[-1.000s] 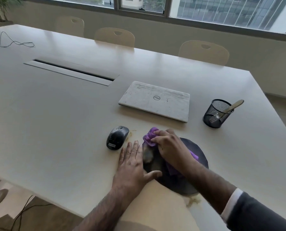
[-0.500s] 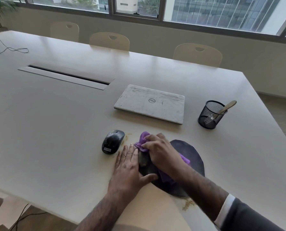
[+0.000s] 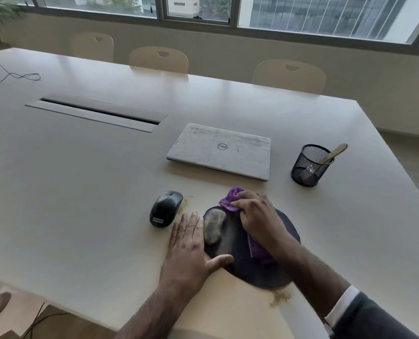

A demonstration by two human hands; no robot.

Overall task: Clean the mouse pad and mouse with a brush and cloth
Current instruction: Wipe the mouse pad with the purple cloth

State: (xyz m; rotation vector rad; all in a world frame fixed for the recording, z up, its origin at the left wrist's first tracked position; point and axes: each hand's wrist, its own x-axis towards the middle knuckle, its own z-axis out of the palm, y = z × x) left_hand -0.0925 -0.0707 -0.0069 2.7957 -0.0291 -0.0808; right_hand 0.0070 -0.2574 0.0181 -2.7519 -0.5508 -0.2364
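A dark round mouse pad [image 3: 260, 270] with a smudged gel wrist rest [image 3: 214, 227] lies near the table's front edge. My right hand [image 3: 260, 220] grips a purple cloth [image 3: 231, 199] and presses it onto the pad's far side. My left hand [image 3: 191, 245] lies flat on the table with straight fingers against the pad's left edge, its thumb on the pad. A black mouse [image 3: 165, 207] sits on the table just left of my left hand. A brush handle [image 3: 334, 152] sticks out of a black mesh cup [image 3: 310, 166] at the right.
A closed white laptop [image 3: 219, 150] lies behind the pad. Yellowish stains [image 3: 280, 298] mark the table by the pad's front edge and beside the mouse. A cable slot [image 3: 96, 113] runs across the table at the left, a loose cable [image 3: 10, 74] farther back. Chairs line the far side.
My right hand has slid the cloth to the right, off the wrist rest, which now shows uncovered. My left hand stays flat at the pad's edge. The camera has tilted slightly.
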